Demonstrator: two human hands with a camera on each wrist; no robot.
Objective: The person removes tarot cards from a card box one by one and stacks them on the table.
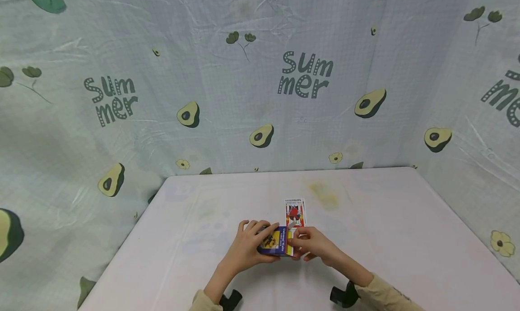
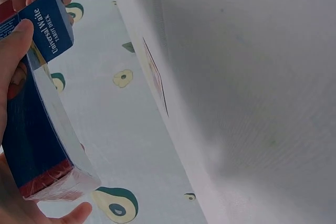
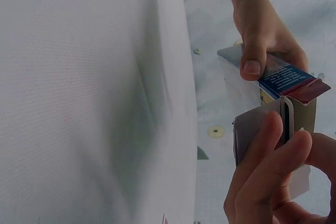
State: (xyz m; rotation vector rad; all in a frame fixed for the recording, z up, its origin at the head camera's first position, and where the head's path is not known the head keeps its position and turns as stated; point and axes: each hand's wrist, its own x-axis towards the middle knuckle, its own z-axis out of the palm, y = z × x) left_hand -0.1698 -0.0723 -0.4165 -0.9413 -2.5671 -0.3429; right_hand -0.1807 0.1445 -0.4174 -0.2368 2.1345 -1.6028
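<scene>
A blue tarot deck box (image 1: 270,240), lettered "Universal Waite", is held above the table between both hands. My left hand (image 1: 253,244) grips its body, fingers over the top and thumb along the near side. The end is open, and the blue lettered lid flap (image 2: 48,27) stands out from it in the left wrist view. My right hand (image 1: 312,244) is at that end, its fingers curled about the flap, whose pale inner side (image 3: 257,128) shows in the right wrist view. What lies inside the box is hidden. Just beyond it a white-bordered card with a red picture (image 1: 294,210) lies on the table.
The table has a white cloth (image 1: 386,220) with a faint yellow stain (image 1: 323,196) toward the back. A curtain printed with avocados and "summer" (image 1: 219,90) hangs behind and around it. Dark camera mounts (image 1: 345,296) sit at both wrists.
</scene>
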